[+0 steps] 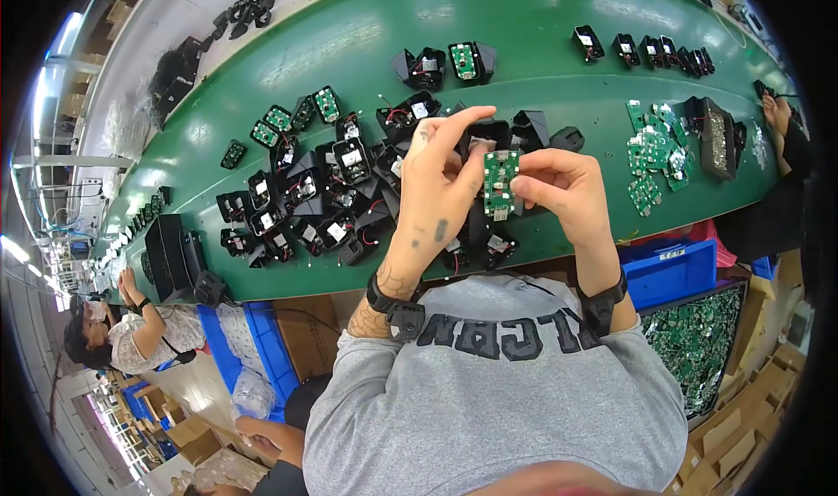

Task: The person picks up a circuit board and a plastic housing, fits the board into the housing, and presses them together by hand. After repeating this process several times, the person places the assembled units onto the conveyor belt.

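Presently, from my distant place, I see one green circuit board (500, 186) held in front of the person, above a heap of black cases (352, 161). The right hand (563, 190) holds it: thumb and bent index finger are pinching its right edge. The left hand (443, 177) is at the other side; its index finger is stretched out higher than the board and its thumb is close to the upper left edge, but I cannot tell if this hand also grips it. Many cases lie open on the green table (541, 86), some with red wires and white parts inside. Farther back, one case (465, 61) shows a green board in it. To the right I find loose boards (646, 151) in a flat pile, near a black box (717, 142). Below the table's edge there is a blue bin (672, 273), and beside it a black tray (736, 321) full of boards.
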Demonstrator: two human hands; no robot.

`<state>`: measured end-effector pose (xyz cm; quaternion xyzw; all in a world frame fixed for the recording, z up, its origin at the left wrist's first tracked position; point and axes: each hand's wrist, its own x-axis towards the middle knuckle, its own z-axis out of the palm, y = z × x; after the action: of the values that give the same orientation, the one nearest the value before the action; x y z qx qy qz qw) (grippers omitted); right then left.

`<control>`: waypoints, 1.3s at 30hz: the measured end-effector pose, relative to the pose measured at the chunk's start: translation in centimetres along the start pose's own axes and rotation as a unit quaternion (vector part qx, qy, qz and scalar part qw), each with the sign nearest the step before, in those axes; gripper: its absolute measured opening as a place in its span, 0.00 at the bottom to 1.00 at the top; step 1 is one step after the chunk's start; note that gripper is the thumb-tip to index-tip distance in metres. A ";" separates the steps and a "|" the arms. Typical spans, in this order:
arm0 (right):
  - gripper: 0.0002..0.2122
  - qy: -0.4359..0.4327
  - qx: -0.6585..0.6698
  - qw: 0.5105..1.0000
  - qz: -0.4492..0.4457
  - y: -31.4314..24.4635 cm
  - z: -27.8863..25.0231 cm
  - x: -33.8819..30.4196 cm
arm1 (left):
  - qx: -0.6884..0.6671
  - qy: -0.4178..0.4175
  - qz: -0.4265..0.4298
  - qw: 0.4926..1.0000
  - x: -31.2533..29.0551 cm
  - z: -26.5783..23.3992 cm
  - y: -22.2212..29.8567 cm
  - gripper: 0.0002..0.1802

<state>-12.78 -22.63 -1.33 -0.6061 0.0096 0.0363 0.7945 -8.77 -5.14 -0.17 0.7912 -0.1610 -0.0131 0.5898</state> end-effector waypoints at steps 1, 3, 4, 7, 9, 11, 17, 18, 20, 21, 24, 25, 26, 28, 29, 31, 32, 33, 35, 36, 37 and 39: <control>0.09 0.014 -0.010 1.000 -0.007 0.2 0.0 0.5 | -0.007 -0.004 -0.003 1.000 0.2 0.0 0.0 0.19; 0.10 0.036 -0.013 0.999 -0.029 0.7 0.0 1.1 | -0.065 -0.030 -0.040 0.997 0.7 -0.1 -0.3 0.23; 0.11 0.056 -0.018 0.997 -0.050 0.8 0.0 1.4 | -0.139 -0.063 -0.076 0.985 1.0 -0.3 -0.5 0.25; 0.11 0.073 -0.046 0.995 -0.046 0.9 0.1 2.7 | -0.232 -0.112 -0.103 0.961 1.0 0.0 -0.8 0.35; 0.10 0.074 -0.058 0.994 -0.056 0.8 0.2 3.5 | -0.205 -0.109 -0.102 0.967 1.2 0.0 -1.5 0.37; 0.09 0.066 -0.175 0.972 -0.145 1.2 -0.1 3.9 | -0.239 -0.106 -0.155 0.953 1.6 -0.2 -1.3 0.35; 0.11 0.013 -0.178 0.962 -0.209 2.0 -0.6 4.9 | -0.225 -0.013 -0.115 0.968 2.6 0.2 -2.3 0.33; 0.10 0.015 -0.158 0.963 -0.219 2.7 -0.7 5.2 | -0.227 -0.014 -0.118 0.967 2.7 0.2 -2.7 0.33; 0.10 0.019 -0.140 0.964 -0.226 3.2 -0.7 5.6 | -0.078 -0.023 -0.035 0.996 2.7 0.2 -3.7 0.31; 0.09 0.020 -0.137 0.962 -0.236 3.3 -0.5 5.8 | -0.080 -0.023 -0.037 0.996 2.8 0.2 -3.8 0.31; 0.07 0.017 -0.161 0.955 -0.248 3.3 0.0 6.1 | -0.070 -0.019 -0.065 0.995 2.8 0.4 -4.0 0.29; 0.07 0.013 -0.187 0.949 -0.253 3.3 0.1 6.1 | -0.083 -0.006 -0.061 0.995 2.8 0.5 -4.0 0.30; 0.07 0.011 -0.187 0.950 -0.250 3.5 0.1 6.0 | -0.096 0.006 -0.058 0.994 2.7 0.5 -4.0 0.31; 0.06 0.040 -0.180 0.956 -0.228 3.8 0.1 5.9 | -0.091 0.011 -0.057 0.994 2.8 0.4 -3.8 0.31; 0.06 0.040 -0.181 0.956 -0.227 3.8 0.1 6.0 | -0.085 0.016 -0.055 0.995 2.8 0.4 -3.8 0.31; 0.05 0.033 -0.140 0.972 -0.184 3.9 0.3 6.2 | -0.034 0.037 0.010 0.999 2.9 0.3 -4.0 0.30; 0.05 0.033 -0.140 0.973 -0.182 3.7 0.4 6.1 | 0.018 0.059 0.076 0.995 3.0 0.3 -4.2 0.29; 0.04 0.002 -0.116 0.985 -0.126 3.2 0.4 6.0 | 0.018 0.057 0.075 0.995 3.0 0.2 -4.4 0.29; 0.03 -0.029 -0.092 0.993 -0.067 2.8 0.3 5.8 | 0.051 0.053 0.129 0.989 3.0 -0.1 -4.7 0.28; 0.03 -0.030 -0.070 0.997 -0.023 2.7 0.1 5.8 | 0.051 0.046 0.124 0.990 2.9 -0.1 -4.5 0.28; 0.03 -0.031 -0.047 0.998 0.022 2.6 0.0 5.7 | 0.050 0.044 0.123 0.990 2.9 -0.2 -4.5 0.28; 0.03 -0.040 -0.039 0.998 0.037 2.5 -0.2 5.8 | 0.071 0.030 0.157 0.985 2.8 -0.4 -4.5 0.29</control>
<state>-7.16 -21.89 -4.09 -0.6335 -0.0006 0.0903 0.7684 -4.93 -4.43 -3.76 0.7957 -0.2662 0.1149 0.5317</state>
